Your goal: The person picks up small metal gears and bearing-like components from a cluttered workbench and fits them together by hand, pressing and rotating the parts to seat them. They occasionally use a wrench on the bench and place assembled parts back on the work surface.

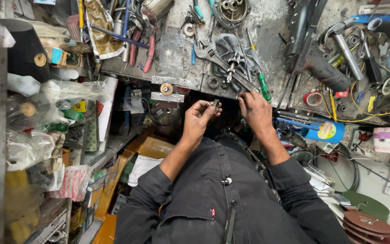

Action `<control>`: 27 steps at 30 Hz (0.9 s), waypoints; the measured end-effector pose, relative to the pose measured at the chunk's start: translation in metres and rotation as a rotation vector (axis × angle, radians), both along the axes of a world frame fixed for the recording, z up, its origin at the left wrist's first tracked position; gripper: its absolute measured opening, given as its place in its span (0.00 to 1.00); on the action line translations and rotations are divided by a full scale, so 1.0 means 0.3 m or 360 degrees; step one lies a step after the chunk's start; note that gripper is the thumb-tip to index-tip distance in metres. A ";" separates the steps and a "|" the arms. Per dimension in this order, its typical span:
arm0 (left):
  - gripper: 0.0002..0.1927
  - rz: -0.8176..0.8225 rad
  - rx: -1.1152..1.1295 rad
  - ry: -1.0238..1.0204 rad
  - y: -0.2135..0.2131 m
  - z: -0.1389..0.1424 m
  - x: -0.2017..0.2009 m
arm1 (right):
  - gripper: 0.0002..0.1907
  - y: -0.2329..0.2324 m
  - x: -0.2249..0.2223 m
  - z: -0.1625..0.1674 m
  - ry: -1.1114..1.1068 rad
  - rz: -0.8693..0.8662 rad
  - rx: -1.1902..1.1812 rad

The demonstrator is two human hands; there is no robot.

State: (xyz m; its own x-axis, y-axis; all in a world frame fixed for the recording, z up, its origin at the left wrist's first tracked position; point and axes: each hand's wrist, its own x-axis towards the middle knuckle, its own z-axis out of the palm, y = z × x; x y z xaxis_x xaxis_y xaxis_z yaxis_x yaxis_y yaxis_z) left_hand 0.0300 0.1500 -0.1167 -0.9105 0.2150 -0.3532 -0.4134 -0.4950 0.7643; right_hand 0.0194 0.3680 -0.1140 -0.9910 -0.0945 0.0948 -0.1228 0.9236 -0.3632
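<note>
Left hand (198, 118) is lifting a small toothed metal part, a gear (215, 105), clear of the tabletop (271, 27), probably so the person can look it over away from the clutter. Fingers (205, 108) are closing on it: the gear is sitting pinched between thumb and fingertips, poking out above them, teeth showing. It is hanging just below the tabletop's front edge, not touching it.

Right hand (254, 110) is resting at that front edge, back of the hand up, fingertips curling onto the lip beside a green screwdriver (264, 86). Whether it is holding anything I cannot tell; the fingertips are hiding under the knuckles. It may be bracing there or feeling for a loose piece.

Just above the hands, a grey rag (231, 47) is lying spread with a wrench (213, 53) and a small shaft (231, 68) across it, likely keeping small parts from rolling. A loose bearing (213, 82) is sitting at the rag's left corner. A blue can (328, 131) is lying on its side well right of the right hand.
</note>
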 end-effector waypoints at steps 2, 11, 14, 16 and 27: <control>0.08 -0.0004 0.0026 -0.0031 -0.003 -0.002 0.002 | 0.07 -0.003 0.002 0.003 0.0011 0.0011 0.0009; 0.08 -0.0078 0.0262 -0.0165 -0.004 -0.028 -0.008 | 0.08 -0.009 -0.012 0.050 -0.0031 -0.0118 -0.0190; 0.09 -0.0118 0.0512 -0.0272 -0.008 -0.039 -0.014 | 0.06 0.008 -0.012 0.043 -0.0114 -0.0330 -0.0537; 0.10 -0.0145 0.0629 -0.0306 -0.015 -0.042 -0.014 | 0.05 0.043 -0.032 0.036 -0.0102 -0.0434 -0.0747; 0.17 -0.0315 0.0933 -0.0294 -0.016 -0.039 -0.001 | 0.06 0.060 -0.201 0.055 0.0076 -0.0229 -0.0640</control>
